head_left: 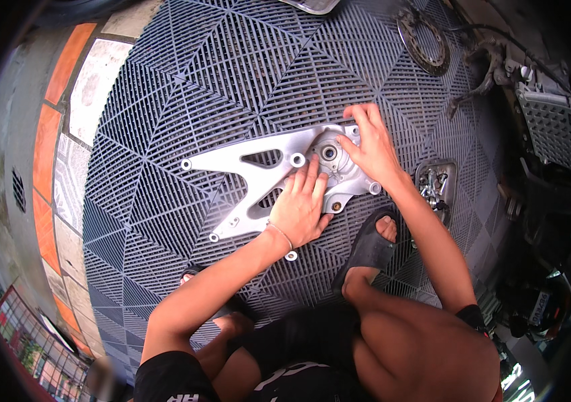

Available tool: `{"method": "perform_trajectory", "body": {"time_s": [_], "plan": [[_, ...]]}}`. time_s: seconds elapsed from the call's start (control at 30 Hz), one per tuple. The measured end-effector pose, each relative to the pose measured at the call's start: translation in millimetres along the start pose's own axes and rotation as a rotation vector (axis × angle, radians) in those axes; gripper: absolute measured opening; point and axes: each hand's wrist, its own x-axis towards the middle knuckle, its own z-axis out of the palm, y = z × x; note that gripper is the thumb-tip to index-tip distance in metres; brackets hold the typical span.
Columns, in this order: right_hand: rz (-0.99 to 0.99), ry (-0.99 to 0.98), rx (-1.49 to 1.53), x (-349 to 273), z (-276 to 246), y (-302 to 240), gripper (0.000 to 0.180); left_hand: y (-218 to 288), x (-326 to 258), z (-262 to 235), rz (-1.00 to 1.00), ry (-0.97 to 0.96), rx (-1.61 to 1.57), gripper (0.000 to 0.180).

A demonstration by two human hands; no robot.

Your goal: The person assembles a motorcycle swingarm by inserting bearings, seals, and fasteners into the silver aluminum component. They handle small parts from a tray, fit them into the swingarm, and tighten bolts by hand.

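Left fingers [307, 175] are lying half-straightened across the middle of the casting [225, 161], slightly spread, tips pointing far toward the hub [329, 153]. They're pressing or resting on top, not wrapping around anything I can see. Left thumb is sitting toward the near edge.

Right hand [374, 153] is working the far right corner: thumb is reaching left onto the hub rim, index is arching beyond the far edge, with a wide gap between them. Can't tell if they're gripping the edge or just touching.

Casting is lying flat on the mat [232, 80], in front of the person. It's silver, forking into two arms toward the left, each ending in a ring. Hub side is facing up, bore showing. A brass-coloured bush [337, 207] is sitting near of the hub; another ring is poking out just near of the left wrist, which is wearing a thin band [281, 234].

Just right of the right forearm, a tray [455, 175] is holding loose metal hardware [433, 184]. Feet in dark sandals [364, 251] are standing on the near side. Far right, a disc [433, 50] is lying on the mat; a perforated metal plate [550, 127] is standing farther right.
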Motion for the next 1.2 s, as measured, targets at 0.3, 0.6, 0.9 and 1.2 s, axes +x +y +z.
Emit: {"method": "perform_trajectory", "body": {"time_s": [0.3,0.6,0.9,1.2], "plan": [[-0.310,-0.638,-0.279,16,-14,-30,0.025,2,0,-1,0.013,0.007,0.029,0.086],[-0.461,-0.704,-0.263,28,-11,-14,0.021,-1,1,-6,0.000,-0.054,0.060,0.088],[-0.512,-0.714,-0.233,29,-9,-8,0.023,4,6,1,-0.011,-0.035,0.184,0.088],[-0.584,-0.700,-0.322,30,1,-3,0.017,3,7,13,-0.022,0.029,0.219,0.086]]}}
